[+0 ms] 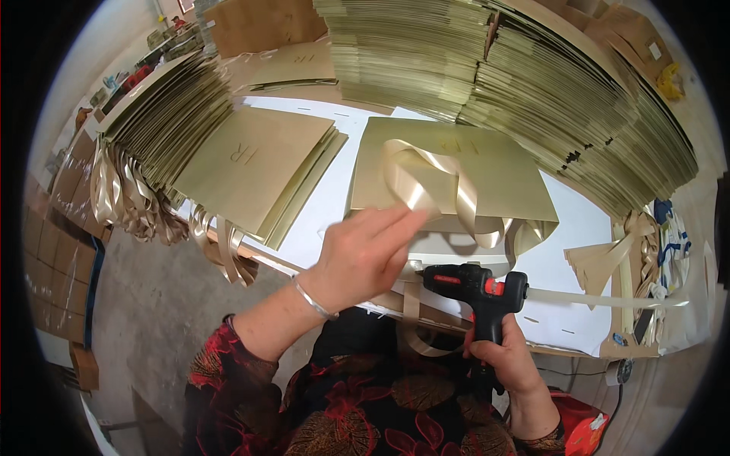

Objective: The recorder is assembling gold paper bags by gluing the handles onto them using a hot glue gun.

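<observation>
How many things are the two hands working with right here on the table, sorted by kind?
Black glue gun, gripped by the right hand: 1
Flat gold card sheet in front of the person: 1
Gold satin ribbon looped on that sheet, under the left hand: 1
Total: 3

The stacked gold sheets around are too many to count.

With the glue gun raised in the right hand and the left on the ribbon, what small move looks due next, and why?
Probably bringing the glue gun nozzle down to the gold ribbon. The left hand pins a ribbon loop against the gold folded sheet, while the right hand grips the gun, its tip hanging short of the ribbon.
</observation>
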The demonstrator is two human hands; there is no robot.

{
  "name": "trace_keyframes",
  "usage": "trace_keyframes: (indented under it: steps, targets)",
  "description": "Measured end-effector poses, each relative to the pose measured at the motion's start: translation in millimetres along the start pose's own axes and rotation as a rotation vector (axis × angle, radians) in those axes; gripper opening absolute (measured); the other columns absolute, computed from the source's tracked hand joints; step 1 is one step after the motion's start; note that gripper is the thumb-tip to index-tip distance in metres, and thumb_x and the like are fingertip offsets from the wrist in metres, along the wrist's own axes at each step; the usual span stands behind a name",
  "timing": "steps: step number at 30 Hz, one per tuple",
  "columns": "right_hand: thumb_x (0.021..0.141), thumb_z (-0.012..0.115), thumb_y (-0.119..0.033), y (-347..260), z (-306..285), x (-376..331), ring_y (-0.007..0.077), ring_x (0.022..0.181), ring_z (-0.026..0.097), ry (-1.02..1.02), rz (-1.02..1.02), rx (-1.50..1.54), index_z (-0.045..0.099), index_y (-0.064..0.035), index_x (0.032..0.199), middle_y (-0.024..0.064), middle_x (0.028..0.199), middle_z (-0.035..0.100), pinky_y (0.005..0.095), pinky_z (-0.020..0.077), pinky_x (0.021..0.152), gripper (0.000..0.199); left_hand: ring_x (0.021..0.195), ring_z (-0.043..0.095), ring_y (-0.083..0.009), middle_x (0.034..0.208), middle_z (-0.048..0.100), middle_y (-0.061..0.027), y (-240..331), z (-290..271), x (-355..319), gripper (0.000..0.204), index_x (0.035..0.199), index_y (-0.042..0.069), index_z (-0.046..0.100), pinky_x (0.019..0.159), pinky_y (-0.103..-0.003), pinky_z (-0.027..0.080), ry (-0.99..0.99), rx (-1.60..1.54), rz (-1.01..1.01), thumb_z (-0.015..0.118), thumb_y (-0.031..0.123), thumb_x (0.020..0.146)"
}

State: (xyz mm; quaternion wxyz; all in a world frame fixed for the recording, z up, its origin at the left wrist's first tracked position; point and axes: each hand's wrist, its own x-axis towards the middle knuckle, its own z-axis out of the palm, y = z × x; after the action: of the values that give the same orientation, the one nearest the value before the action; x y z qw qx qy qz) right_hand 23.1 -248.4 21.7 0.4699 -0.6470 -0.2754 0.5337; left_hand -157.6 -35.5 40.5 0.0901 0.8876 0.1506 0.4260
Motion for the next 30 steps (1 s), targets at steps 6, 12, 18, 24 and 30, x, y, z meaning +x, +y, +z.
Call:
trace_keyframes:
  steps: [6,12,18,24,30]
  targets:
    - [0.075,0.063,-0.001,-13.2,4.7,0.3,0.0168,0.078,0.064,0.027,0.043,-0.107,0.045,-0.0032,0.116,0.0080,0.089,0.063,0.0260,0.0477,0.065,0.045,0.087,0.060,-0.0286,0.087,0.065,-0.0073,-43.4,10.9,78.6,0.022,0.096,0.010,0.069,0.070,-0.037,0.054,-0.483,0.566,-0.105,0.058,0.022,0.081]
    - [0.075,0.063,0.001,-26.8,18.4,-4.6,0.0177,0.082,0.064,-0.026,-0.006,-0.139,0.046,-0.0009,0.117,0.0081,0.094,0.063,0.0297,0.0504,0.075,0.045,0.092,0.061,-0.0288,0.093,0.067,-0.0113,-103.1,10.2,114.5,0.027,0.083,0.007,0.071,0.071,-0.039,0.054,-0.352,0.847,-0.228,0.056,0.029,0.085]
    - [0.077,0.068,-0.005,-18.6,11.1,-5.3,0.0117,0.078,0.056,0.100,0.074,-0.121,0.048,0.0017,0.118,0.0045,0.091,0.057,0.0266,0.0468,0.068,0.047,0.078,0.065,-0.0345,0.080,0.067,-0.0147,51.9,-23.6,40.0,0.029,0.079,0.009,0.068,0.074,-0.045,0.051,-1.107,-0.261,-0.232,0.056,0.033,0.089]
    - [0.078,0.068,-0.005,-9.9,31.8,-11.5,0.0110,0.076,0.055,0.114,0.018,-0.006,0.048,-0.0001,0.121,0.0033,0.093,0.056,0.0257,0.0465,0.064,0.048,0.091,0.065,-0.0175,0.101,0.068,-0.0059,74.9,54.2,-65.8,0.032,0.111,0.005,0.061,0.074,-0.034,0.050,-0.693,-1.450,-1.173,0.054,0.033,0.097]
    - [0.082,0.061,0.001,-5.0,29.1,-22.1,0.0123,0.092,0.056,0.376,-0.388,0.076,0.025,-0.0021,0.148,0.0067,0.108,0.052,0.0262,0.0503,0.073,0.075,0.083,0.062,-0.0101,0.097,0.064,-0.0016,78.0,75.4,-76.2,0.026,0.107,0.004,0.063,0.076,-0.028,0.051,-0.484,-2.045,-1.307,0.063,0.026,0.093]
